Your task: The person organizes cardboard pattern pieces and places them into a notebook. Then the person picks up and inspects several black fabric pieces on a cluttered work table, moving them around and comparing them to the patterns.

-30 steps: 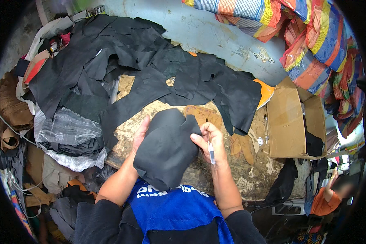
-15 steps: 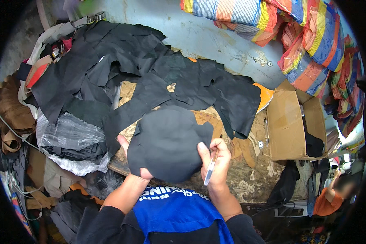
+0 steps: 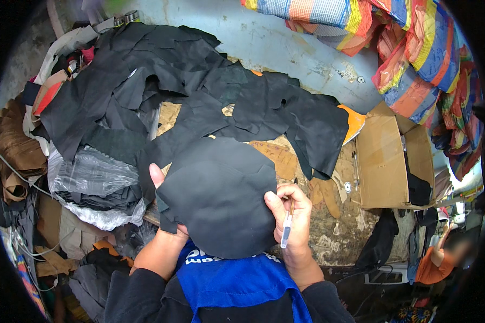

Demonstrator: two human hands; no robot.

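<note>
A black leather piece [image 3: 221, 199] with uneven edges is held up in front of my blue apron [image 3: 237, 282]. My left hand [image 3: 170, 229] grips its left side; the thumb shows at the upper left edge, and most of the fingers are hidden by the leather. At the right edge, my right hand [image 3: 292, 218] pinches the leather between thumb and fingers. A slim pen [image 3: 287, 229] with a clear tip is also tucked in that right hand, pointing down. Beyond, more black leather sheets [image 3: 199, 107] lie heaped across the worktable.
An open cardboard box [image 3: 380, 161] stands at the table's right. Tan pattern pieces [image 3: 322, 196] lie on the wooden table [image 3: 328, 242]. A plastic-wrapped bundle [image 3: 94, 177] sits at the left. Striped woven sacks [image 3: 415, 59] hang at upper right. Another person in orange [image 3: 434, 266] is at far right.
The leather piece has turned and shifted slightly left and toward me. My left hand moved left with it; my right hand moved slightly right, still holding the pen.
</note>
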